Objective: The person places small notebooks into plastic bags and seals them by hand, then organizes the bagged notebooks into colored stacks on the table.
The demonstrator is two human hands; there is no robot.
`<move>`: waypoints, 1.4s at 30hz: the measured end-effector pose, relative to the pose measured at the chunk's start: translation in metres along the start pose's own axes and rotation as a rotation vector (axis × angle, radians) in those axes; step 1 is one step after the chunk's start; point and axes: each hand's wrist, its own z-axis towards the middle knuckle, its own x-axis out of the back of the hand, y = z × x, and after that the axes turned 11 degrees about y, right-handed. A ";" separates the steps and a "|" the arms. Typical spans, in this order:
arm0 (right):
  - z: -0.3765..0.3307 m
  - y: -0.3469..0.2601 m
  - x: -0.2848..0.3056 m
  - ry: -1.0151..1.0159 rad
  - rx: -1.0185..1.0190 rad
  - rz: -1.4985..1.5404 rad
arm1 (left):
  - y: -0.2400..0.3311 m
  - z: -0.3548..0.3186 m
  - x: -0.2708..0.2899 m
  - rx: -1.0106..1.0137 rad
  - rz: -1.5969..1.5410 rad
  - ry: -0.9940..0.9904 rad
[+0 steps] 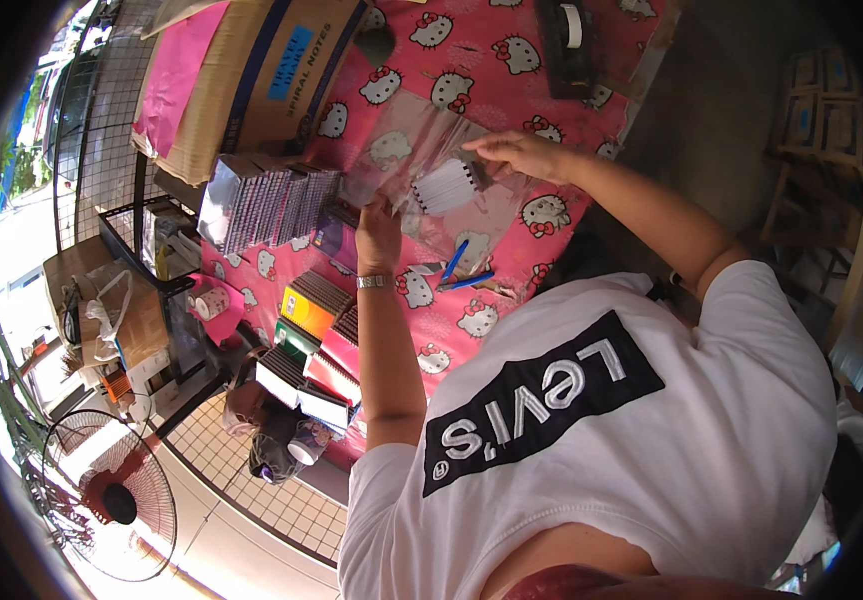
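Note:
My left hand (379, 232), with a metal-banded watch on its wrist, is closed on the near-left edge of a clear plastic bag (391, 147). A small white spiral notepad (443, 188) lies at the bag, with its wire coil toward me; I cannot tell whether it is inside or beneath the film. My right hand (523, 157) hovers at the notepad's far right, fingers stretched out toward the left over the plastic. Nearer to me on the table lies a pair of blue-handled scissors or cutters (463, 270).
A row of stacked spiral notebooks (266, 205) stands at the left before a cardboard box (241, 80). Coloured notebooks (311, 335) are piled by my left forearm. A black tape dispenser (564, 60) sits at the far edge of the pink patterned tablecloth (481, 318). A fan (116, 500) stands lower left.

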 end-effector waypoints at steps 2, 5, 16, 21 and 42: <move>0.008 -0.004 0.004 -0.071 0.164 -0.188 | -0.005 0.003 -0.015 -0.021 -0.086 -0.063; 0.030 -0.006 -0.005 -0.107 0.396 -0.479 | -0.010 0.019 -0.017 0.032 0.036 -0.198; 0.020 -0.012 -0.031 0.054 0.736 -0.684 | 0.002 -0.005 -0.050 -0.901 1.187 0.025; -0.007 -0.022 -0.023 -0.053 1.042 -0.822 | 0.016 -0.030 -0.041 -1.091 1.151 -0.192; 0.003 0.016 0.131 1.044 -0.067 0.110 | 0.016 0.012 -0.056 -0.721 1.481 0.138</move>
